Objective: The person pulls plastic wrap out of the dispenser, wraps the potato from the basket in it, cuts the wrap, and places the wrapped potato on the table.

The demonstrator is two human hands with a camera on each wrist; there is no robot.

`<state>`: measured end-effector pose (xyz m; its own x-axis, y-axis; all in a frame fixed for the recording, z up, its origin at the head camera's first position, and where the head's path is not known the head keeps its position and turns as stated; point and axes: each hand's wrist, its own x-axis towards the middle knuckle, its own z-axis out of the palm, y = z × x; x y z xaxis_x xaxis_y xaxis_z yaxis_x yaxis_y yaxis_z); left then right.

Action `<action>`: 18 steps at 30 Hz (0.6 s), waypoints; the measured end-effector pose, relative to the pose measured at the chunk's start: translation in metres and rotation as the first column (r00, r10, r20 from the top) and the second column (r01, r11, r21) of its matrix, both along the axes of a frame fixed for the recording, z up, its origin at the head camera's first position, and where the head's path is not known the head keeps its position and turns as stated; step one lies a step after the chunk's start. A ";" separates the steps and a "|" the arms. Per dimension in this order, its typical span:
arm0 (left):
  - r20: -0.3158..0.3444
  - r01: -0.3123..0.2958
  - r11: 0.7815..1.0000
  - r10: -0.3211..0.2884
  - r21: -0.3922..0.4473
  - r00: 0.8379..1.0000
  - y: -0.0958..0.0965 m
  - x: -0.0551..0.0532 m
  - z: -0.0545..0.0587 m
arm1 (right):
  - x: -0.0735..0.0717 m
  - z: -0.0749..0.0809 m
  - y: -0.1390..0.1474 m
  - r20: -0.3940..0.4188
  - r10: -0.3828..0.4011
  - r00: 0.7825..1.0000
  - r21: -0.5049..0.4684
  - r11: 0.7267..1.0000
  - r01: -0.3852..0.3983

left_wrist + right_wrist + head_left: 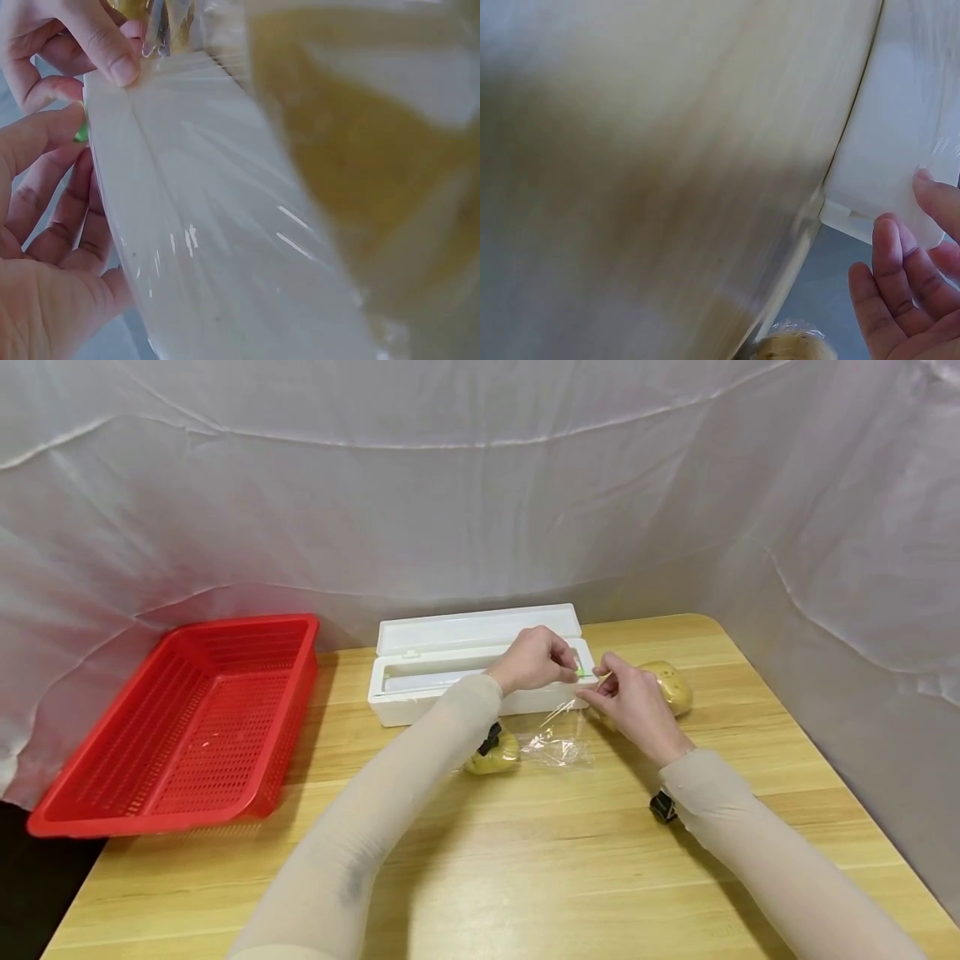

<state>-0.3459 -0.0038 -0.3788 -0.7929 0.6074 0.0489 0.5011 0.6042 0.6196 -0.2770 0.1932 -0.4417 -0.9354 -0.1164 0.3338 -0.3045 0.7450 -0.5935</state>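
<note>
A long white cling film box (480, 693) stands on the table with its lid (480, 628) raised at the back and a film roll (427, 681) inside. My left hand (536, 658) reaches over its right end and pinches a small green slide cutter (81, 133) at the front rim. At the right front corner, my right hand (633, 703) grips the box, thumb against the front wall. Clear cling film (558, 743) runs down over that wall onto the table. One potato (495, 758) sits by the film under my left forearm; a film-wrapped potato (795, 345) lies beyond my right hand.
To the left, a red plastic basket (273, 727) with slatted sides stands on the wooden table (540, 868). Pale grey cloth (465, 510) hangs behind and along the right side. Black wrist cameras (663, 806) sit under both forearms.
</note>
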 end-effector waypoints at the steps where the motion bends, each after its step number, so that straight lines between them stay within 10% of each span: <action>1: -0.005 0.005 1.000 -0.005 -0.004 1.000 -0.001 0.000 0.000 | 0.000 0.000 0.000 0.002 0.001 1.000 0.001 1.000 -0.001; 18: 0.029 -0.013 0.999 0.013 0.032 1.000 -0.005 -0.002 -0.002 | -0.002 0.011 0.008 0.099 0.082 0.992 0.000 0.997 -0.083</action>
<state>-0.3477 -0.0084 -0.3809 -0.8020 0.5955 0.0455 0.4750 0.5898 0.6530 -0.2793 0.2013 -0.4307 -0.9511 -0.1957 0.2392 -0.3047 0.7221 -0.6211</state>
